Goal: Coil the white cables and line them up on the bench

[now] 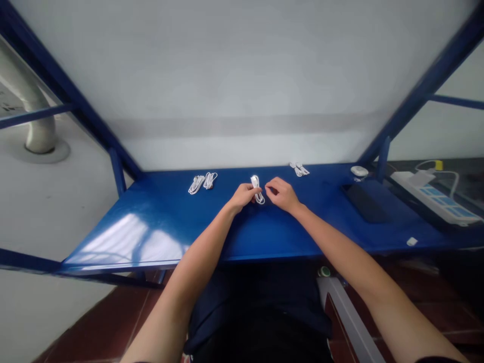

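A coiled white cable (pixel 259 197) is gripped in my left hand (pixel 242 196), its loops showing above and below the thumb. Just to the right, my right hand (pixel 283 195) has its thumb and forefinger brought together in a pinch, apart from the coil. Whether anything thin sits between those fingertips is too small to tell. On the blue table left of my hands lie two more coiled white cables, one (pixel 196 185) beside the other (pixel 210 180). Small white cable bundles (pixel 299 169) rest near the table's back edge, beyond my right hand.
The blue table (pixel 227 242) backs onto a pale wall. On the right lie a dark phone-like slab (pixel 363 203), a round white case (pixel 359 171), a small white piece (pixel 412 241) and a white power strip (pixel 440 199). Blue frame bars (pixel 117 171) rise at both sides.
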### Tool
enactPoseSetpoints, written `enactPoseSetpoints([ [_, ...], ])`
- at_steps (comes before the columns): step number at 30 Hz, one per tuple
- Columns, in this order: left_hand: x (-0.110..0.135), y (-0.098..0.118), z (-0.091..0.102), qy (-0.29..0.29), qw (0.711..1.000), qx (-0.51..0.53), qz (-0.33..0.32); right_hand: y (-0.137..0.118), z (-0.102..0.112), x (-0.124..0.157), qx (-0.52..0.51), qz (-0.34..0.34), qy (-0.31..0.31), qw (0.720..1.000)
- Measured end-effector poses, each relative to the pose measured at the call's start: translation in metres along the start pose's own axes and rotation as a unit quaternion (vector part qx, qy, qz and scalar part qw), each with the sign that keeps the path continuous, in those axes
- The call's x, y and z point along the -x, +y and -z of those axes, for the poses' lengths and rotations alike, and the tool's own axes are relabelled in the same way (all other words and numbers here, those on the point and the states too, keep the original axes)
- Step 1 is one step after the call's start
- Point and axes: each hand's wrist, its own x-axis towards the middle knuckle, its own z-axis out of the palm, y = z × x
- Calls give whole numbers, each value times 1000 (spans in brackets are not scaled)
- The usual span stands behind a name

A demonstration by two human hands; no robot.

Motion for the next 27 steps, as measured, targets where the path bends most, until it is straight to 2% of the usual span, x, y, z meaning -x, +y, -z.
enactPoseSetpoints([
  [10,2,2,-9,98,995,2,-17,-4,-4,4,119,53,-13,991],
  [13,3,4,-12,115,993,12,-22,-5,-6,4,125,80,13,989],
  [16,3,5,-12,112,993,33,-32,-6,-8,2,68,71,66,993],
  [20,3,6,-10,62,995,69,-33,-6,-7,-2,-51,-4,113,992],
  [24,5,7,-6,13,998,61,-28,1,-2,-6,-186,-93,58,976],
  [27,7,7,-2,-14,999,-1,-33,5,3,-7,-253,-132,-1,958],
])
